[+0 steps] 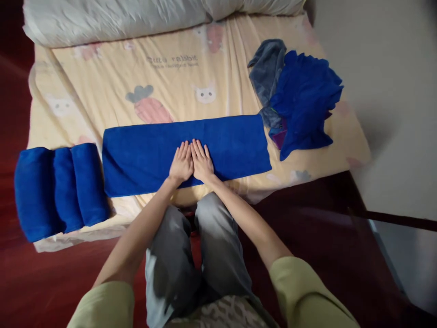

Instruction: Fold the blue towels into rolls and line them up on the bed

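A long blue towel (pixel 239 141) lies spread out flat along the near side of the bed. My left hand (pixel 182 162) rests palm down on its middle, fingers stretched out. Right beside it, my right hand (pixel 202 160) also lies flat on the cloth, the two hands touching or nearly so. Neither hand grips anything. Left of the towel, several rolled blue towels (pixel 89 182) sit side by side. To the right is a crumpled heap of blue cloth (pixel 303 100), with a grey-blue cloth (pixel 268 68) partly under it.
A yellow sheet (pixel 112 91) printed with carrots and rabbits covers the bed. Across its far edge lies a thick pale rolled quilt (pixel 116 20). A light wall (pixel 382 54) stands on the right. Dark red floor (pixel 300 223) shows below the bed's near edge.
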Tool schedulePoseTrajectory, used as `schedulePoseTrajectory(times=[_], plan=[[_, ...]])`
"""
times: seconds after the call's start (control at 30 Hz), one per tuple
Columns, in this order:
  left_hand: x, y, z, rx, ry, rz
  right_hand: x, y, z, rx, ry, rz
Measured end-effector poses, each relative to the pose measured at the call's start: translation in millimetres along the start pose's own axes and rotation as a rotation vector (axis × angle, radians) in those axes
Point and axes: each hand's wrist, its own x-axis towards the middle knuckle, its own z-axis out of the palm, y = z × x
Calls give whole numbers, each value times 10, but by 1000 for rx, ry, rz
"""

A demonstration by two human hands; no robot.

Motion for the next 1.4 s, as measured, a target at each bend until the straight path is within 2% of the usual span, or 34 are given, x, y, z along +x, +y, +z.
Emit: schedulePoseTrajectory(times=[0.07,0.13,0.27,0.37,0.47,0.67,0.77,0.87,0.97,1.13,1.4], plan=[[-87,-15,61,-11,-28,29,-90,-50,68,28,-16,19],[-128,-50,34,-7,-17,20,-112,-20,62,37,-29,28],[-219,-85,-112,14,32,-105,-116,89,-25,42,-1,15],[-420,-192,-249,32,80,-228,-199,264,-87,35,44,52],[-680,-399,-412,67,131,-352,-346,610,-186,29,70,138],[-1083,-808,-707,122,216,-551,-758,1584,-513,-34,134,371],[-1238,-914,-785,134,245,-604,-980,1982,-653,-101,151,447],[-1355,-948,-828,125,267,-645,-1137,2226,-716,-160,141,472],[-1402,-941,-850,120,270,-679,-1192,2333,-696,-192,137,469],[-1447,-905,-847,113,296,-707,-1181,2352,-636,-225,138,470],[-1850,-709,-676,183,310,-715,-1217,2313,-628,-202,177,457]])
